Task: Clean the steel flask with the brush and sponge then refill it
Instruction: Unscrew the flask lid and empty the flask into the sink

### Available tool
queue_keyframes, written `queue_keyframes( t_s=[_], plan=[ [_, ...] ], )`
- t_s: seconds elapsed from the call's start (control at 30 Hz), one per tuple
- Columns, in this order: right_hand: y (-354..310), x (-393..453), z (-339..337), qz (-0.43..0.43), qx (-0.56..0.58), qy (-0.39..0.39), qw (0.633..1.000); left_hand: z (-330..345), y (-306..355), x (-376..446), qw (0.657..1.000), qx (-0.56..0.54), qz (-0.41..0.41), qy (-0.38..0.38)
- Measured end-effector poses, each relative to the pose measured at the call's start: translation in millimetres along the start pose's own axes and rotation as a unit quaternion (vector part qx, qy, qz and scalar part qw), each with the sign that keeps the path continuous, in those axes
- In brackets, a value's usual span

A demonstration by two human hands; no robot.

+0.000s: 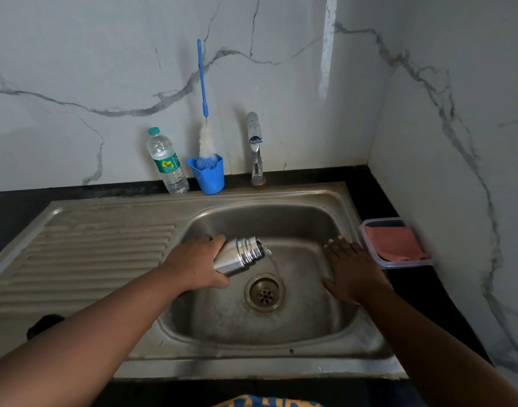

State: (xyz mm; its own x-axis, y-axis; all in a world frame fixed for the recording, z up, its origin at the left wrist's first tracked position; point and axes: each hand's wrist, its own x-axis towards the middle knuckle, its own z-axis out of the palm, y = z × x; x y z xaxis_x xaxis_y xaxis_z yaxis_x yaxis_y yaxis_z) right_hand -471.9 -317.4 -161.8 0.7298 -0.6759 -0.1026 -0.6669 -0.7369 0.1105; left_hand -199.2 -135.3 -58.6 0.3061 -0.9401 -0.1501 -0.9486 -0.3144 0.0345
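My left hand (197,264) was wrapped round the steel flask (240,255), tipped over the sink basin (281,218) with water running out toward the drain (265,292), while my right hand (351,271) hovered flat and empty. I judged that wet steel could slide from that one-handed grip and knock the basin.

I see a black counter (378,207) carrying the steel sink (110,248). Behind the sink a water bottle (167,162) stands beside a blue cup (208,176). Right of the sink sits a clear tub (396,243).
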Motion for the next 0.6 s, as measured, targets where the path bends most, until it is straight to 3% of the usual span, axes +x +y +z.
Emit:
queue_keyframes(
  t_s=[0.6],
  plan=[
    [1, 3, 5, -0.005, 0.019, 0.002, 1.000, -10, -8, -20, 0.998, 0.005, -0.070, -0.009]
  ],
)
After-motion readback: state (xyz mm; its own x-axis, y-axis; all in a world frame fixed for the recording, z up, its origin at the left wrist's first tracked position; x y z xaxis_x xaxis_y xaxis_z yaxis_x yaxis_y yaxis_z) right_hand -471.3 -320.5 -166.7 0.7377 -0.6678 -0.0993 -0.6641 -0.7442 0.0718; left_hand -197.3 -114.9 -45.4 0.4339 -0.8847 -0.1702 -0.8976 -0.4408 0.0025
